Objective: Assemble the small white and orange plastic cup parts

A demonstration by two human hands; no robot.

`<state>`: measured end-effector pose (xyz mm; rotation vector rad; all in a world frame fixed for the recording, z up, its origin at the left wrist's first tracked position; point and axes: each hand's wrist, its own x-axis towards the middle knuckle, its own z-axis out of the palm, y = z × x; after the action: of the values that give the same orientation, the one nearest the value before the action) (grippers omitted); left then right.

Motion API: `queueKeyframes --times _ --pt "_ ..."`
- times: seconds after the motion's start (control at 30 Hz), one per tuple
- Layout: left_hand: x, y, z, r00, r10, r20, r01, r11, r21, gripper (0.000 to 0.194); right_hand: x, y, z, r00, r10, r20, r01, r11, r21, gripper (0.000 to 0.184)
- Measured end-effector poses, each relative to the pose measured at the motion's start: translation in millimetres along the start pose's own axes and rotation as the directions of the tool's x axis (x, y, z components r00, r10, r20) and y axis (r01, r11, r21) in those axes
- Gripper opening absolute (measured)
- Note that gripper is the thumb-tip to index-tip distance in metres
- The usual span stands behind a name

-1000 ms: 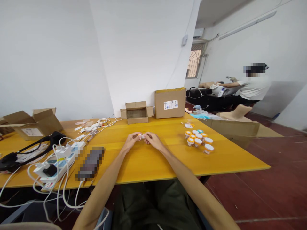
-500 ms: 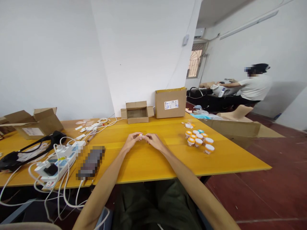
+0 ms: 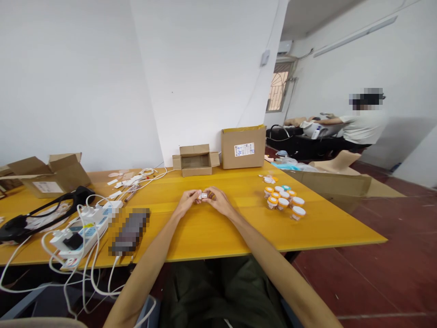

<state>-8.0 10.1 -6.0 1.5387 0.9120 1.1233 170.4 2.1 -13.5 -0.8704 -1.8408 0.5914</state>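
Note:
Over the middle of the table, my left hand [image 3: 187,200] and my right hand [image 3: 218,201] meet at a small bottle [image 3: 204,196]. It is whitish with a printed label, lies roughly sideways, and is partly hidden by my fingers. Both hands are closed, with fingertips pinching its two ends. To the right of my right hand stands a cluster of small clear jars [image 3: 282,203] with white tops; several have orange rims and one a teal rim. Behind them lie a few loose orange and clear pieces [image 3: 271,179].
A small open carton [image 3: 197,171] and a larger closed carton [image 3: 243,148] stand against the wall. To the left are a phone [image 3: 130,231], a power strip [image 3: 90,232] with tangled white cables, a black headset strap [image 3: 20,225] and another open carton [image 3: 51,180]. A person [image 3: 363,125] sits at the far right.
The small bottle has turned in my hands, so its printed label now shows instead of the orange end. My right hand's fingers have shifted a little upward and closer around it.

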Motion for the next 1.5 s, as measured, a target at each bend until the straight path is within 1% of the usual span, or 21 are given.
queueKeyframes --times 0.07,0.13,0.3,0.37,0.43,0.53,0.67,0.8,0.9,1.07,1.13,1.2,1.3,1.37,1.43,1.5 --pt "0.7 -1.2 -0.4 1.0 0.001 -0.01 -0.001 1.0 -0.001 0.042 -0.1 0.3 0.2 1.0 0.011 0.01 -0.011 1.0 -0.008 0.009" --pt "1.8 -3.6 -1.1 1.0 0.004 -0.018 -0.004 1.0 0.003 0.041 -0.1 1.7 0.3 0.999 0.032 0.021 -0.032 0.999 -0.026 0.013" --pt "3.7 -9.2 -2.4 1.0 0.02 -0.018 -0.02 1.0 0.001 0.046 0.2 9.3 -0.1 0.996 0.077 0.05 -0.072 0.994 -0.085 0.037" --pt "3.8 -10.1 -2.5 1.0 0.025 -0.014 -0.025 1.0 0.003 0.047 0.3 11.7 -0.2 0.992 0.107 0.069 -0.102 0.992 -0.076 0.046" --pt "4.0 -10.1 -2.6 1.0 0.028 -0.011 -0.028 1.0 0.006 0.045 0.4 12.4 0.0 0.986 0.143 0.086 -0.139 0.989 -0.051 0.05" --pt "4.6 -9.6 -2.7 0.999 0.025 -0.02 -0.025 1.0 0.007 0.043 0.5 10.6 0.7 0.982 0.165 0.088 -0.162 0.986 -0.033 0.045" --pt "5.1 -8.5 -2.7 0.999 0.007 -0.033 -0.007 1.0 0.008 0.041 0.5 9.2 3.0 0.988 0.126 0.092 -0.13 0.991 0.033 0.029" --pt "4.7 -7.7 -2.8 1.0 0.003 -0.031 -0.003 1.0 0.008 0.038 0.2 11.9 5.5 0.99 0.107 0.087 -0.115 0.988 0.105 0.03" --pt "4.6 -8.0 -2.7 1.0 0.004 -0.028 -0.004 1.0 0.002 0.039 0.0 12.3 4.4 0.991 0.103 0.082 -0.108 0.992 0.064 0.028" --pt "5.0 -9.4 -2.9 1.0 0.012 -0.004 -0.012 1.0 -0.014 0.043 0.3 7.2 -0.3 0.982 0.14 0.128 -0.135 0.99 -0.045 0.04" --pt "5.2 -9.5 -3.2 1.0 0.014 0.0 -0.014 1.0 -0.013 0.043 0.3 5.3 -0.3 0.982 0.149 0.118 -0.142 0.988 -0.059 0.037" --pt "5.1 -9.1 -3.5 1.0 0.014 0.004 -0.014 1.0 -0.014 0.043 0.2 4.8 1.2 0.983 0.152 0.103 -0.15 0.988 -0.029 0.03" --pt "4.4 -7.6 -3.7 1.0 0.01 0.011 -0.01 1.0 -0.015 0.043 -0.1 5.8 3.8 0.983 0.157 0.099 -0.162 0.986 0.043 0.033" --pt "3.7 -6.7 -3.5 1.0 0.011 0.008 -0.011 1.0 -0.011 0.041 -0.2 6.4 4.0 0.983 0.152 0.101 -0.159 0.985 0.062 0.03" --pt "3.5 -6.4 -3.4 1.0 0.017 0.002 -0.017 1.0 -0.005 0.039 -0.1 6.1 3.0 0.985 0.137 0.101 -0.142 0.989 0.047 0.024" --pt "3.6 -6.6 -3.1 1.0 0.019 -0.001 -0.019 1.0 0.001 0.039 -0.2 4.8 1.4 0.987 0.125 0.102 -0.126 0.992 0.004 0.026"
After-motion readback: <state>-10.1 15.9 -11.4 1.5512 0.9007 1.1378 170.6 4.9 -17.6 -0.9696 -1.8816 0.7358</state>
